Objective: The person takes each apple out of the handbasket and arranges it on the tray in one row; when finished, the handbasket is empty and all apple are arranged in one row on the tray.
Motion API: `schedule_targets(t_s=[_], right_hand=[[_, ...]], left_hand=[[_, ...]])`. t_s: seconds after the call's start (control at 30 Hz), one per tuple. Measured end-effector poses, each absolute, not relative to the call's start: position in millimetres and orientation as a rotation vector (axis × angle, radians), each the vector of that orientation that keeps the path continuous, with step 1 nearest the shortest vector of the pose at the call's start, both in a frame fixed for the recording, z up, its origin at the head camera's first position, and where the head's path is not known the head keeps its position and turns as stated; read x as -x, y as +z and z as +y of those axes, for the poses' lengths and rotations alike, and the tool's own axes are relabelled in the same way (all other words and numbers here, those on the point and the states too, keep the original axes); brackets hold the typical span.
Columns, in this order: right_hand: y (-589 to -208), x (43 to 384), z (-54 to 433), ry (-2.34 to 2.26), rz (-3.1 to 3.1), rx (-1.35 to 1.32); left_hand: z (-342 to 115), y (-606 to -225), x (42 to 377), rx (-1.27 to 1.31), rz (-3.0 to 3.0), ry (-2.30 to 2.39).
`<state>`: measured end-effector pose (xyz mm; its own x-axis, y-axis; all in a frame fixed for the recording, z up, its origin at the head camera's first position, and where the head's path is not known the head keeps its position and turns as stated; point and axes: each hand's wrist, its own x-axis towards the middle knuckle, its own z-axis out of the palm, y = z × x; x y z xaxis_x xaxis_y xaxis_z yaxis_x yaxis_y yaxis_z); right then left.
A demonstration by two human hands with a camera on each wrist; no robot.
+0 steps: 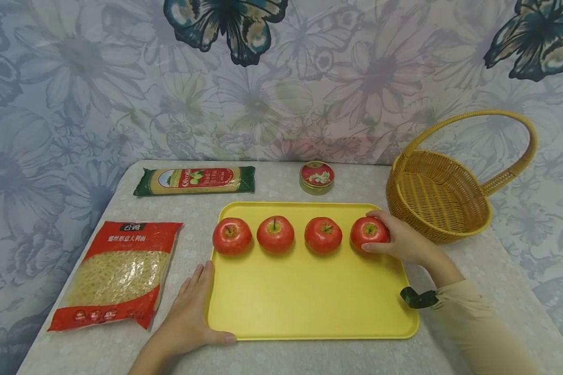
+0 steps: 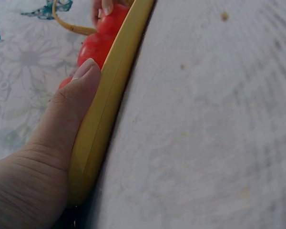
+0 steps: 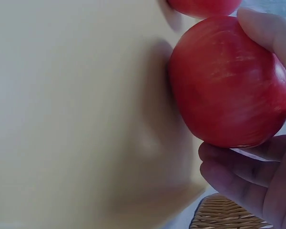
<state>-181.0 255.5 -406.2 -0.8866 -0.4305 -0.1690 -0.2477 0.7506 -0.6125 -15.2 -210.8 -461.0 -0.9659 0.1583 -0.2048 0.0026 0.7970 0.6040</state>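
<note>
A row of several red apples lies along the back of a yellow tray (image 1: 309,307). My right hand (image 1: 403,242) grips the rightmost apple (image 1: 367,229), with the thumb in front and the fingers behind and beside it. In the right wrist view this apple (image 3: 224,86) fills the space between thumb and fingers, and part of a second apple (image 3: 205,5) shows past it. At the tray's front left corner rests my left hand (image 1: 187,312). Its fingers lie straight along the left side, and its thumb (image 2: 69,102) touches the front rim.
Right of the tray stands a wicker basket (image 1: 485,221) with a tall handle. Behind the tray are a green-ended pack of long pasta (image 1: 197,180) and a round tin (image 1: 316,178). A red bag of spiral pasta (image 1: 114,276) lies at the left. A patterned wall (image 1: 262,114) borders the table.
</note>
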Motion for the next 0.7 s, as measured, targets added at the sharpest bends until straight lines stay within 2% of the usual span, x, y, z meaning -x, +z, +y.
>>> schedule_targets(t_s=[0.33,0.7], right_hand=[[-407.1,177.9,255.9,-0.857,2.659,0.581],[-408.7,173.1,258.9,-0.882,2.632,0.513]], left_hand=[[-211.6,-462.2,16.0,-0.092,2.722,0.912],[-210.4,-461.8,16.0,-0.077,2.710,0.890]])
